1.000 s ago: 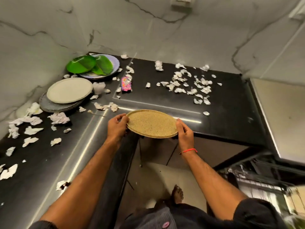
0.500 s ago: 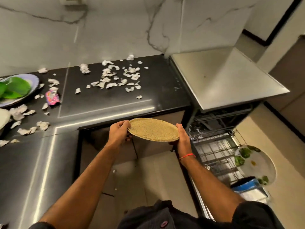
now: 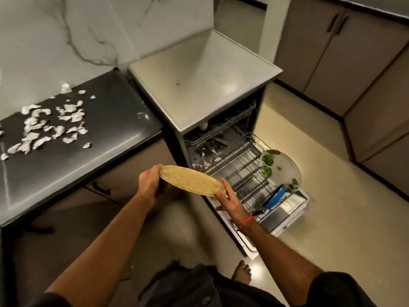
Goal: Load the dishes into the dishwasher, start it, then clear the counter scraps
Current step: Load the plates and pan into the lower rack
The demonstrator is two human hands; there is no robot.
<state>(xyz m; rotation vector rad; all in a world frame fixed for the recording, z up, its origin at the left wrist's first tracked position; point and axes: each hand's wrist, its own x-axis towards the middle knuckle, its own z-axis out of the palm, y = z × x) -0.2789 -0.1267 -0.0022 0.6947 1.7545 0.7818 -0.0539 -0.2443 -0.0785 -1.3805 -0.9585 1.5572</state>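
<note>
A tan speckled plate (image 3: pixel 192 181) hangs in the air, tilted down to the right, just left of the open dishwasher (image 3: pixel 205 94). My left hand (image 3: pixel 150 185) grips its left rim and my right hand (image 3: pixel 228 200) holds its right rim from below. The lower rack (image 3: pixel 243 171) is pulled out over the lowered door. A white plate with green leaf prints (image 3: pixel 285 169) stands in the rack's far side, with a blue dish (image 3: pixel 275 196) beside it. Torn white paper scraps (image 3: pixel 51 127) lie scattered on the black counter (image 3: pixel 99 156).
The dishwasher's grey top is bare apart from a small speck. Brown cabinets (image 3: pixel 345 52) line the right side across a strip of beige floor (image 3: pixel 332 218). My bare foot (image 3: pixel 242 271) stands by the door's near corner. A marble wall rises behind the counter.
I have turned right, carrying the plate from the counter edge toward the dishwasher rack. The plate now tilts down to the right. The stacked plates at left have left the view.
</note>
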